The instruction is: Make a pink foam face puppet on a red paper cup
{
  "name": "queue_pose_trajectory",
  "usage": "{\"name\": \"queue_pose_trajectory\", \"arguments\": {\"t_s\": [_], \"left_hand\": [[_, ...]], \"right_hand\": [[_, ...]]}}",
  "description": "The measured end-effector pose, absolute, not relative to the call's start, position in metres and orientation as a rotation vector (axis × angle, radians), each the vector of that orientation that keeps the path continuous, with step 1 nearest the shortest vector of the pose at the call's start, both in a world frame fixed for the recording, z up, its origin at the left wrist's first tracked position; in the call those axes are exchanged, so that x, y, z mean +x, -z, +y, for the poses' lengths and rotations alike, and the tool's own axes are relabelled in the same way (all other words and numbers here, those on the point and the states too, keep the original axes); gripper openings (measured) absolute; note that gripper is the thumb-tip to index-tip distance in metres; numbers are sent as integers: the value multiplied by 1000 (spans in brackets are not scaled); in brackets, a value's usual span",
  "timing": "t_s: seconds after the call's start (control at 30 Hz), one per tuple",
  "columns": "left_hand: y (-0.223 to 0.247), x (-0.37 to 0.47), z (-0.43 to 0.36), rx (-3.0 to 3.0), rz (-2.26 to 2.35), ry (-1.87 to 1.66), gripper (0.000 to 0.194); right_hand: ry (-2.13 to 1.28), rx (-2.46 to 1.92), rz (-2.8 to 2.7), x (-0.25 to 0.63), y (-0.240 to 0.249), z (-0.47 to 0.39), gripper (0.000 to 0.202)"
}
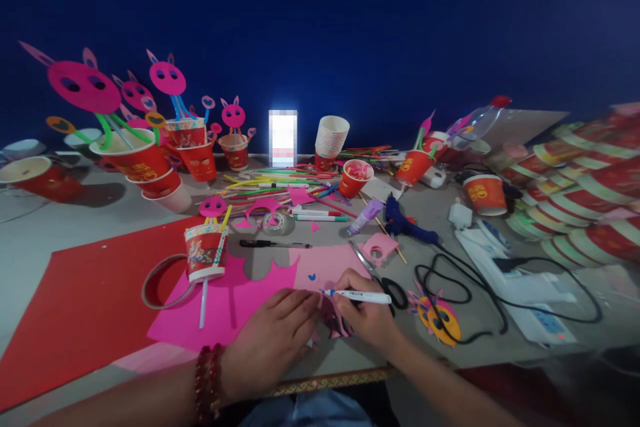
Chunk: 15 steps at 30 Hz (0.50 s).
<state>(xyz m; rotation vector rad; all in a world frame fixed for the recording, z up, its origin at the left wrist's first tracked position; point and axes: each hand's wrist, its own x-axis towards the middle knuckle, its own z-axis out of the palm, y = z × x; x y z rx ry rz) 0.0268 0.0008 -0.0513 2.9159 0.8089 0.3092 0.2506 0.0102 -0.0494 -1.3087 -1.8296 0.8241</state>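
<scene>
My right hand [367,323] grips a white marker [363,296] with a blue tip that points left, low over the light pink paper [325,263]. A small blue heart-like mark [312,277] shows on that paper. My left hand [275,330], with a red bead bracelet at the wrist, lies flat with fingers stretched out. It rests over the edge of the bright pink paper [250,300], fingertips close to the marker tip. What lies beneath its fingers is partly hidden. Black-handled scissors [393,290] lie just beyond my right hand, and a black pen [275,244] lies farther back.
On the left stand red paper cups [135,157] with pink rabbit faces, above a red sheet [100,307]. A decorated cup [205,250] sits by a tape roll [153,283]. At right are a blue glue gun [410,227], its black cord, a power strip [525,300] and stacked cups [590,193].
</scene>
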Motion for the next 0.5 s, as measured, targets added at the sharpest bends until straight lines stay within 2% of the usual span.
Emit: {"name": "queue_pose_trajectory", "arguments": {"t_s": [0.5], "left_hand": [[51, 27, 1, 2896, 820, -301, 43]], "right_hand": [[-832, -1325, -1779, 250, 49, 9, 20]]}}
